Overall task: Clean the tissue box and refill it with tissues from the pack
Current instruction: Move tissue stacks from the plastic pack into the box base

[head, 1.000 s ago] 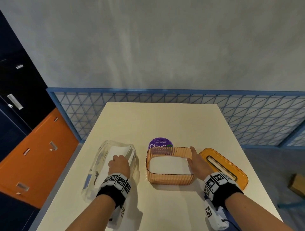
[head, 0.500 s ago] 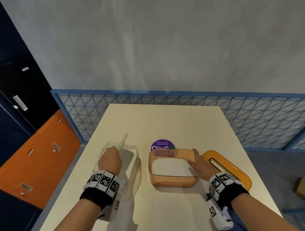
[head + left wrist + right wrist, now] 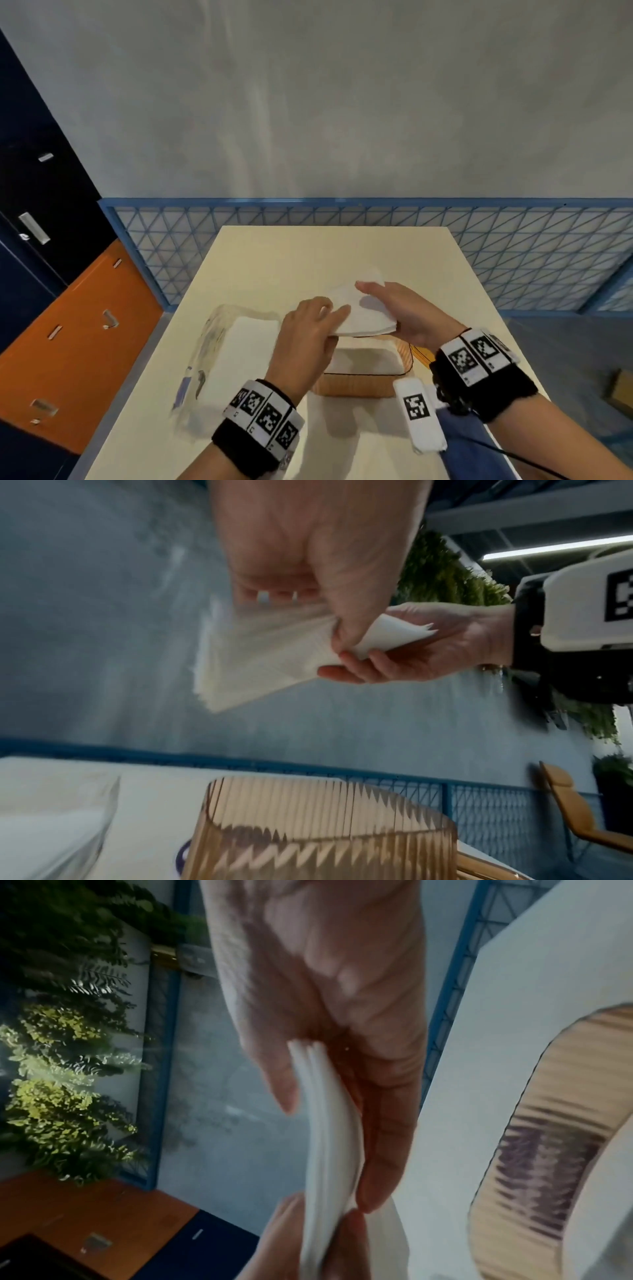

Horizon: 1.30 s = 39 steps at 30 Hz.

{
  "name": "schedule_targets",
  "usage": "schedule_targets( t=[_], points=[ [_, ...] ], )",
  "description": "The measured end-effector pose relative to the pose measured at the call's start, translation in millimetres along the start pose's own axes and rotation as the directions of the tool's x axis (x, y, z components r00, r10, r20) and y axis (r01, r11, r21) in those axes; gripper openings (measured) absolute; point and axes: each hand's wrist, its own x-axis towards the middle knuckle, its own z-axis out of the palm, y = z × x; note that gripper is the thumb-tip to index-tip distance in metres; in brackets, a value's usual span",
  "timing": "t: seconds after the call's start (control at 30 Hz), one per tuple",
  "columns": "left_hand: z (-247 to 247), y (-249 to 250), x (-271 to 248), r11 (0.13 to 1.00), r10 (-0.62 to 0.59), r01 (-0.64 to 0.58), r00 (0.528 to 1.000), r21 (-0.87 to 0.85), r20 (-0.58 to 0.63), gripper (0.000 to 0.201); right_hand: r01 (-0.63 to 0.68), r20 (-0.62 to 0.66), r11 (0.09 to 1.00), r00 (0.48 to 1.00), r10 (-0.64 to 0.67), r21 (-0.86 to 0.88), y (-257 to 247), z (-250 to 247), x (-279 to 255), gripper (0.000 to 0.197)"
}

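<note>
Gripping a stack of tissues (image 3: 363,313) from both ends, the left hand (image 3: 308,339) and right hand (image 3: 404,315) hold it in the air above the box (image 3: 359,389), which stands open at the table's (image 3: 325,260) centre. The pack (image 3: 226,363) lies at the box's 9 o'clock, with tissues inside. A strip of the lid (image 3: 423,354) shows at the box's 3 o'clock, behind the right wrist.

Left wrist view: the left thumb and fingers (image 3: 346,631) pinch one corner of the stack (image 3: 260,658); the right hand (image 3: 411,647) cups the other end. The ribbed box (image 3: 325,829) stands below.

Right wrist view: the right thumb and fingers (image 3: 380,1150) clamp the stack's edge (image 3: 332,1137), and the left fingertips meet it at 6 o'clock. The box (image 3: 561,1123) sits at 3 o'clock.
</note>
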Motion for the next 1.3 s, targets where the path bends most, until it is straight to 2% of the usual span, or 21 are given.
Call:
schedule_targets(
  t=[0.03,0.1,0.17,0.2,0.23,0.27,0.3,0.33,0.37,0.4,0.47,0.53,0.57,0.67,0.7,0.8,0.9,0.97,1.07,1.23,1.3],
  points=[
    [4.0,0.2,-1.6,0.998,-0.009,0.011,0.999,-0.065,0.033,0.045,0.017,-0.022,0.998,1.0,-0.018,-0.062,2.8,-5.0,0.2,0.017],
    [10.7,-0.1,-5.3,0.945,-0.101,0.113,0.993,-0.307,0.057,0.054,0.029,-0.04,0.993,0.999,-0.033,-0.116,9.3,-19.4,-0.5,0.019],
    [12.3,-3.9,-5.0,0.765,-0.288,0.295,0.952,-0.573,0.106,0.061,0.026,-0.055,0.995,0.998,-0.031,-0.095,11.1,-28.9,-3.9,0.023],
    [13.2,-6.9,-2.1,0.643,-0.408,0.382,0.904,-0.664,0.126,0.061,0.03,-0.063,0.997,0.997,-0.034,-0.074,11.4,-32.6,-5.9,0.023],
    [15.5,-13.0,1.6,0.483,-0.517,0.447,0.84,-0.752,0.167,0.06,0.034,-0.066,0.998,0.997,-0.037,-0.048,11.2,-35.5,-8.0,0.022],
    [16.4,-17.5,5.4,0.277,-0.587,0.488,0.768,-0.828,0.257,0.059,0.039,-0.062,0.999,0.997,-0.04,-0.022,10.8,-36.8,-9.9,0.022],
    [17.0,-21.5,9.3,0.055,-0.604,0.496,0.708,-0.867,0.366,0.057,0.046,-0.056,0.999,0.997,-0.046,-0.009,10.7,-38.3,-11.3,0.023],
    [20.5,-27.3,11.2,-0.128,-0.574,0.487,0.673,-0.864,0.465,0.052,0.054,-0.046,0.999,0.997,-0.054,0.0,11.2,-39.3,-12.0,0.024],
    [19.9,-29.4,12.7,-0.256,-0.522,0.481,0.662,-0.839,0.538,0.044,0.058,-0.044,0.998,0.997,-0.058,0.002,11.6,-40.1,-12.0,0.025],
    [19.0,-31.2,13.4,-0.291,-0.459,0.5,0.675,-0.816,0.578,0.039,0.065,-0.047,0.998,0.997,-0.065,0.003,11.6,-40.6,-11.7,0.027],
    [19.3,-33.0,15.5,-0.253,-0.363,0.523,0.728,-0.814,0.581,0.037,0.086,-0.054,0.996,0.995,-0.086,-0.015,12.7,-41.8,-8.9,0.029],
    [23.3,-35.3,19.3,-0.183,-0.389,0.481,0.766,-0.857,0.513,0.041,0.106,-0.082,0.993,0.991,-0.109,-0.046,16.7,-42.1,-4.2,0.028],
    [25.6,-36.8,20.3,-0.115,-0.43,0.465,0.773,-0.878,0.466,0.041,0.111,-0.105,0.992,0.988,-0.116,-0.06,20.2,-41.8,-1.5,0.026],
    [25.5,-30.5,18.8,0.215,-0.518,0.455,0.803,-0.864,0.294,0.038,0.114,-0.15,0.99,0.981,-0.126,-0.084,34.6,-40.7,6.8,0.027],
    [27.1,-27.5,16.6,0.298,-0.521,0.456,0.814,-0.839,0.257,0.038,0.111,-0.165,0.989,0.978,-0.126,-0.101,39.9,-40.6,8.6,0.026],
    [46.4,-23.4,5.8,0.41,-0.548,0.528,0.795,-0.744,0.262,0.039,0.088,-0.222,0.969,0.965,-0.14,-0.23,59.2,-40.5,10.3,0.028],
    [70.0,-22.6,-5.0,0.54,-0.553,0.574,0.793,-0.616,0.255,0.047,-0.023,-0.287,0.922,0.953,-0.097,-0.386,79.5,-39.3,10.1,0.029],
    [79.0,-21.6,-9.0,0.584,-0.55,0.591,0.792,-0.557,0.264,0.046,-0.073,-0.311,0.908,0.948,-0.065,-0.412,91.0,-38.0,13.9,0.033],
    [84.8,-22.1,-10.2,0.591,-0.55,0.598,0.79,-0.542,0.272,0.045,-0.115,-0.365,0.885,0.929,-0.065,-0.451,97.3,-34.4,21.9,0.035],
    [74.0,-25.6,-4.2,0.568,-0.539,0.533,0.817,-0.627,0.207,0.025,-0.09,-0.387,0.851,0.912,-0.139,-0.517,86.7,-37.8,27.2,0.024],
    [68.4,-27.1,-2.2,0.604,-0.527,0.519,0.83,-0.604,0.186,0.031,-0.092,-0.41,0.876,0.903,-0.126,-0.473,82.8,-43.7,28.0,0.03]
  ],
)
